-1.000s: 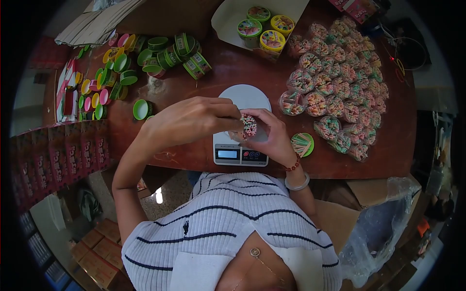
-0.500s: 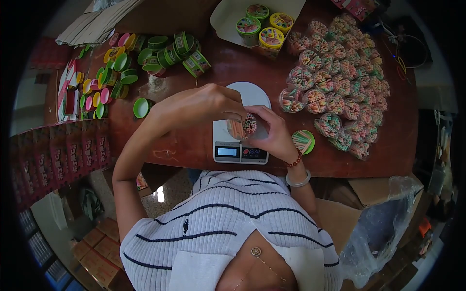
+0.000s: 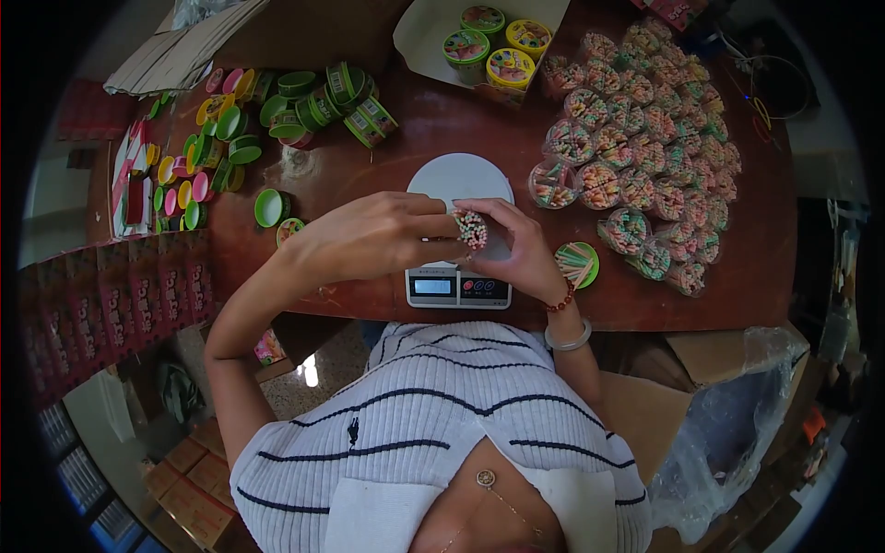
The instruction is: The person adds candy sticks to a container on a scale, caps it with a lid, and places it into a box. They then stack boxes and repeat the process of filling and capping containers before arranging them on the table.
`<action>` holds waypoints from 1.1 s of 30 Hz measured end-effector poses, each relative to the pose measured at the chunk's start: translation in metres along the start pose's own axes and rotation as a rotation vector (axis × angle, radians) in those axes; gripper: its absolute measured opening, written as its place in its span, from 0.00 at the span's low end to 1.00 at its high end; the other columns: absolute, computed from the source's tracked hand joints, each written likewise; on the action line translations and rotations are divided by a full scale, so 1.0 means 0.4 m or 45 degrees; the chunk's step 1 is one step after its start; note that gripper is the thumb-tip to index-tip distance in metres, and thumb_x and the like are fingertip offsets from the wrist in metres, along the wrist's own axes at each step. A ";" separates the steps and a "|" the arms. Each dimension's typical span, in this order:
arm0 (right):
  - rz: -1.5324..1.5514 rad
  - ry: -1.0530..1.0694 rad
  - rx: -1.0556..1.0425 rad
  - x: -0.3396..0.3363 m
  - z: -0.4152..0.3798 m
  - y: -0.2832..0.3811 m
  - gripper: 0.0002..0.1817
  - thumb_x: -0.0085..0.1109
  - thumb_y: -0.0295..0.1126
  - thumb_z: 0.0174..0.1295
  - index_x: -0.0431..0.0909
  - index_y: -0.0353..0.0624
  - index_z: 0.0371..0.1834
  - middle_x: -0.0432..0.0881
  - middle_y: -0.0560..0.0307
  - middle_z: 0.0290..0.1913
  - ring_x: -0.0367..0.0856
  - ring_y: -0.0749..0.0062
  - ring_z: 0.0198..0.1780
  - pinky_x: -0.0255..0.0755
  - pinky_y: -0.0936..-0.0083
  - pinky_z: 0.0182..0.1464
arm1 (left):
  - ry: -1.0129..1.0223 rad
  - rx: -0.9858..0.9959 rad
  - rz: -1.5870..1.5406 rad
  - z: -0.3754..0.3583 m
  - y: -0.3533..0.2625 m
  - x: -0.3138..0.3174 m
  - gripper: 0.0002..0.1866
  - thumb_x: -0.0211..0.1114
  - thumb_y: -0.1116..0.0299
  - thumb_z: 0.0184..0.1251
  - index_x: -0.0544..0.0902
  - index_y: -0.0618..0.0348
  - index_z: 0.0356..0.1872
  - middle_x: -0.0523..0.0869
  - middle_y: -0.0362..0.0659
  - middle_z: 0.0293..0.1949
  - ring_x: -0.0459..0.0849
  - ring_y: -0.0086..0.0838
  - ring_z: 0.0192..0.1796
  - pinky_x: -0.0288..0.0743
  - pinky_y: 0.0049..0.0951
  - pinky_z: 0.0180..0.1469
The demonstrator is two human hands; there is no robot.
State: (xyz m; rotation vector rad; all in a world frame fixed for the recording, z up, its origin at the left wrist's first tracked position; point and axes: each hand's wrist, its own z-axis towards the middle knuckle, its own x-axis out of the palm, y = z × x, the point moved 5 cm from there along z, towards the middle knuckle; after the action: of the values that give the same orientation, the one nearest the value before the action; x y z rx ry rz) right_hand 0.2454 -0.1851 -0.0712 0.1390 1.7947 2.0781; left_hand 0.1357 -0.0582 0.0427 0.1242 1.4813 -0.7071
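Note:
A clear cup of thin pastel sticks (image 3: 472, 230) is tilted so the sticks' round ends show. It is held above the white kitchen scale (image 3: 458, 175), whose small display is lit. My left hand (image 3: 378, 230) is closed around the cup from the left, its fingers hiding most of the side. On the other side my right hand (image 3: 516, 244) curves its thumb and fingers about the cup's right edge. Right of the scale, a green lid (image 3: 590, 279) carries several loose sticks (image 3: 574, 264).
Many clear cups packed with sticks (image 3: 636, 152) crowd the right of the table. Green, yellow and pink lids and tubs (image 3: 207, 147) lie at the left. A white box (image 3: 429, 37) with several labelled tubs stands at the back. Pink packets (image 3: 120, 286) line the left edge.
My left hand has come down from above the cup and now wraps its side. The cup has turned, covering the stick lengths seen before. My right hand has hardly moved.

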 end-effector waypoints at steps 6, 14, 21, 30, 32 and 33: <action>-0.049 -0.002 0.022 0.000 -0.005 0.006 0.36 0.79 0.23 0.51 0.79 0.40 0.68 0.85 0.53 0.64 0.84 0.64 0.65 0.76 0.69 0.69 | -0.075 -0.143 0.036 -0.020 -0.015 0.022 0.19 0.67 0.73 0.58 0.88 0.61 0.52 0.86 0.43 0.42 0.87 0.34 0.46 0.84 0.35 0.50; -0.082 -0.052 -0.028 0.001 -0.008 0.012 0.35 0.81 0.28 0.50 0.80 0.42 0.66 0.86 0.50 0.61 0.86 0.57 0.62 0.79 0.65 0.65 | -0.117 -0.344 0.108 -0.044 -0.031 0.034 0.18 0.67 0.73 0.57 0.87 0.64 0.51 0.86 0.43 0.41 0.87 0.35 0.47 0.85 0.36 0.51; -0.149 -0.087 0.017 0.009 -0.012 0.027 0.36 0.80 0.24 0.49 0.80 0.41 0.66 0.86 0.51 0.61 0.86 0.58 0.61 0.79 0.66 0.64 | 0.038 -0.477 0.064 -0.028 -0.055 0.032 0.18 0.66 0.75 0.58 0.86 0.65 0.51 0.84 0.46 0.38 0.88 0.40 0.46 0.86 0.37 0.48; -0.196 -0.177 -0.039 0.011 -0.018 0.045 0.35 0.81 0.24 0.49 0.80 0.40 0.65 0.86 0.48 0.59 0.87 0.54 0.60 0.81 0.64 0.62 | -0.262 -0.443 -0.109 -0.033 -0.043 0.076 0.23 0.70 0.76 0.61 0.85 0.60 0.60 0.90 0.45 0.46 0.88 0.38 0.43 0.85 0.37 0.48; -0.185 -0.173 -0.032 0.013 -0.021 0.045 0.35 0.81 0.24 0.49 0.80 0.40 0.65 0.86 0.48 0.59 0.86 0.53 0.60 0.81 0.64 0.62 | -0.208 -0.452 -0.094 -0.043 -0.044 0.091 0.25 0.69 0.77 0.62 0.85 0.60 0.63 0.90 0.44 0.49 0.88 0.38 0.44 0.85 0.36 0.50; -0.189 -0.176 -0.025 0.014 -0.021 0.042 0.36 0.81 0.23 0.49 0.80 0.40 0.65 0.86 0.48 0.59 0.86 0.53 0.60 0.81 0.63 0.62 | -0.226 -0.424 -0.047 -0.047 -0.049 0.098 0.25 0.69 0.77 0.63 0.84 0.60 0.64 0.90 0.44 0.51 0.87 0.38 0.45 0.84 0.37 0.52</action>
State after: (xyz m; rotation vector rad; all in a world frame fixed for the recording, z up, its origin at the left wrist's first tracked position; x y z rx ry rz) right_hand 0.2338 -0.1925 -0.0574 0.1361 1.6509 1.9338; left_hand 0.1071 -0.0783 0.0106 -0.2160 1.4119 -0.4792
